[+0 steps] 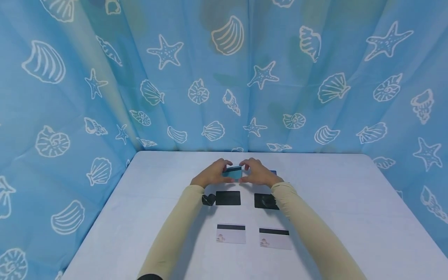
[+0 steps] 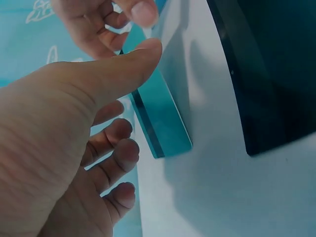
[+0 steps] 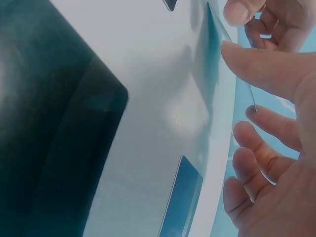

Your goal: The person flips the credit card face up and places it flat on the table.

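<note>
Holding between them a thin teal rectangular card with a dark stripe [image 1: 233, 174], the person's bare left hand [image 1: 211, 174] and right hand [image 1: 259, 174] meet at the far part of the smooth white tabletop [image 1: 332, 194]. From where I stand, both hands grasp it: thumbs towards the near edge, fingers curled towards the far one, the right thumb and index pinching its right end. How firm the left hand's contact is, I cannot tell. The card tilts, stripe edge uppermost; whether its lower edge touches the tabletop is unclear.

A light, even pinch seems best to me, both ends kept level so the thin card doesn't twist or slip. The right hand should mind the glossy blue card [image 3: 181, 205] lying just beside it. Next, nearer the person, come a left plain black card [image 1: 228, 198] and a right plain black card [image 1: 260, 200]; the small dark right wrist camera [image 1: 268, 200] hangs over the latter, so I'd carry that wrist high. Nearest lie two pale cards with black stripes [image 1: 231, 235], well apart from the hands.
</note>
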The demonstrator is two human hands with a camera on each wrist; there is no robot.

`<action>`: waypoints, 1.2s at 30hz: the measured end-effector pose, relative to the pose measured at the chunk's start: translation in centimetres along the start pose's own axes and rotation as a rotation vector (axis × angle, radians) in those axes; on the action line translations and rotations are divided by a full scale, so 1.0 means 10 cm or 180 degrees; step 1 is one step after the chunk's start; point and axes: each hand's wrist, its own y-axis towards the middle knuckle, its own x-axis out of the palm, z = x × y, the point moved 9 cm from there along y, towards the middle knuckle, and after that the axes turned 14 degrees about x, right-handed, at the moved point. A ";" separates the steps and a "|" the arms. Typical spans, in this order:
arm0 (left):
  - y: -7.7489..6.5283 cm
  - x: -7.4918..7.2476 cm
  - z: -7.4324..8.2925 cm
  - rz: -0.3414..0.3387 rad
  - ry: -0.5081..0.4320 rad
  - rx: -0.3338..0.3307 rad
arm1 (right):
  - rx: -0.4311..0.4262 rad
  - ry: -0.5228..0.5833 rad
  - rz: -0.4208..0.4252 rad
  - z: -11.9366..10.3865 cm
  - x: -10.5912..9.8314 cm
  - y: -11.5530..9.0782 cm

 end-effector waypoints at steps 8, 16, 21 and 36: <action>0.09 0.02 0.09 -0.0068 0.0162 0.0109 | -0.0143 0.0072 -0.0008 -0.05 -0.02 -0.02; 0.11 0.00 0.16 -0.0118 0.0233 0.0142 | -0.0208 0.0155 -0.0036 -0.11 -0.02 -0.04; 0.13 0.02 0.16 -0.0116 0.0234 0.0162 | -0.0194 0.0170 -0.0035 -0.10 -0.02 -0.05; 0.14 -0.06 0.23 -0.0102 0.0194 0.0242 | 0.0015 0.0242 -0.0122 -0.03 0.02 -0.05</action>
